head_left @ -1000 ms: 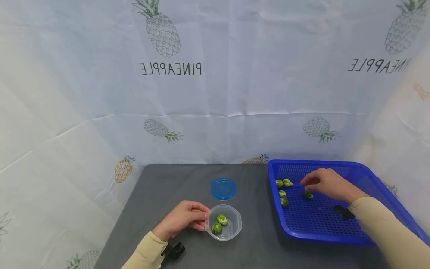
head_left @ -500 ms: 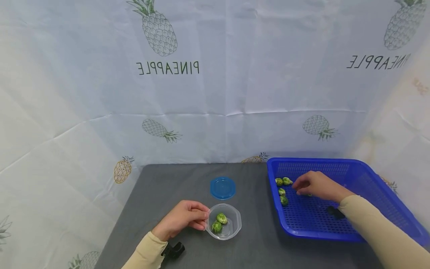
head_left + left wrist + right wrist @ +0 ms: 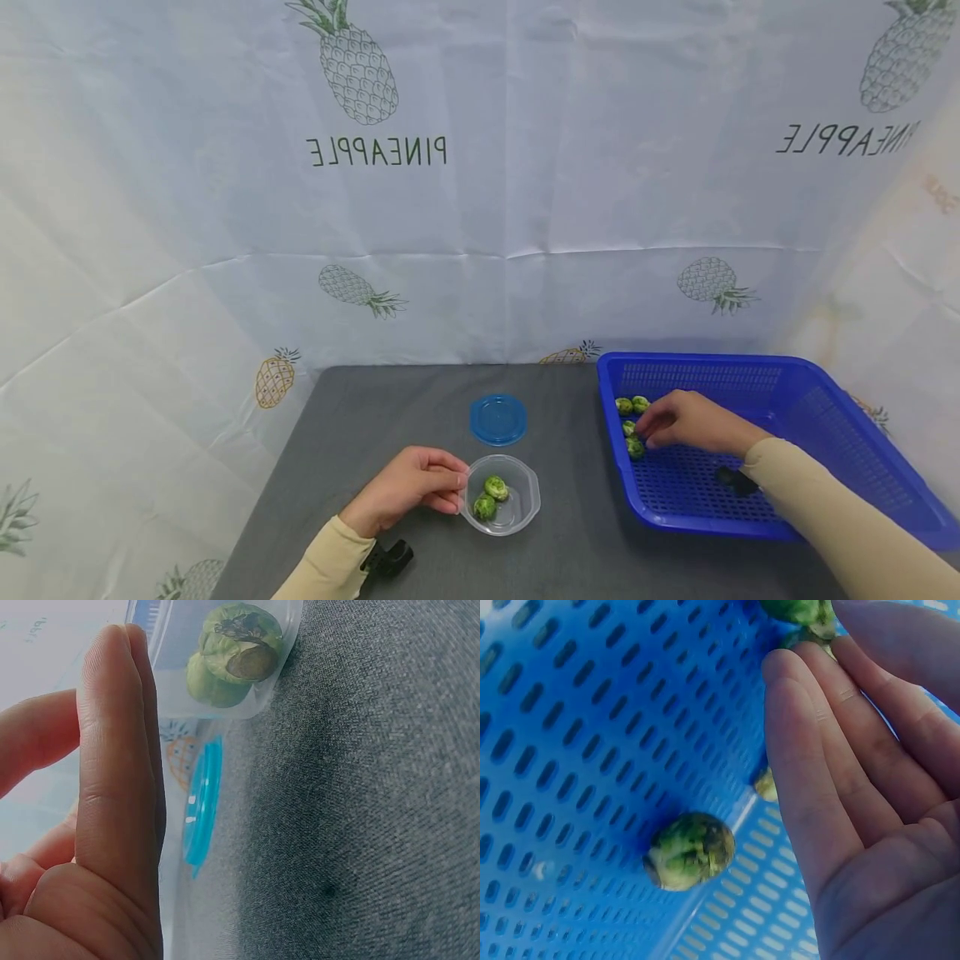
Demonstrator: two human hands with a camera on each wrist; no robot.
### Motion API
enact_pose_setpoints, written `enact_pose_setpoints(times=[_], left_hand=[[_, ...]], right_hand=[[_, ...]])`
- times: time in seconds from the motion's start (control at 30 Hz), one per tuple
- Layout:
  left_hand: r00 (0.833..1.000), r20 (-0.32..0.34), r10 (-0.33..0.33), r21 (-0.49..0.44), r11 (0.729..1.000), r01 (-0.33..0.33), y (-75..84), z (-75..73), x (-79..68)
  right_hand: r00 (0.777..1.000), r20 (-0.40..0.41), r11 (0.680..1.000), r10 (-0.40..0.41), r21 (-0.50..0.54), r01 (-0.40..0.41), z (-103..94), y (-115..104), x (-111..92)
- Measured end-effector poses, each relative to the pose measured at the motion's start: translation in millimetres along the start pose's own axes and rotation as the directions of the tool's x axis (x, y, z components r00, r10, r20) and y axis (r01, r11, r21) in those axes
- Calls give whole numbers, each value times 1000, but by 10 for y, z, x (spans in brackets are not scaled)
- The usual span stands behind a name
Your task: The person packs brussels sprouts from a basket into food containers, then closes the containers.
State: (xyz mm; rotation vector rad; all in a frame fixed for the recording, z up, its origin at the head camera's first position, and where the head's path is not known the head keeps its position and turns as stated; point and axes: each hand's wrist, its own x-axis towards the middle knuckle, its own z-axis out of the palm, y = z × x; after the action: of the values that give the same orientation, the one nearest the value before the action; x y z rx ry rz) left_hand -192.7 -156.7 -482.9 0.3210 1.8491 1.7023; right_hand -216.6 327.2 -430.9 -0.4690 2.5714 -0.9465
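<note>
Head view: the left hand pinches the clear bowl at its left rim, two Brussels sprouts inside; the right hand, thumb and fingers apart, hovers beside other sprouts along the blue basket's left side.

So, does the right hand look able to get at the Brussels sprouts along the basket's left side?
Probably yes: the right hand is inside the blue plastic basket, its fingertips close by the Brussels sprouts, with nothing visible blocking them.
</note>
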Motion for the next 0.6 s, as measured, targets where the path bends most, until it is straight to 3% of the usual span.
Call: enact_pose_setpoints(times=[0.6], left_hand=[[1000, -7, -5, 15, 1000, 5, -2, -10, 0]], right_hand=[[999, 39, 999, -31, -17, 31, 124, -83, 111]])
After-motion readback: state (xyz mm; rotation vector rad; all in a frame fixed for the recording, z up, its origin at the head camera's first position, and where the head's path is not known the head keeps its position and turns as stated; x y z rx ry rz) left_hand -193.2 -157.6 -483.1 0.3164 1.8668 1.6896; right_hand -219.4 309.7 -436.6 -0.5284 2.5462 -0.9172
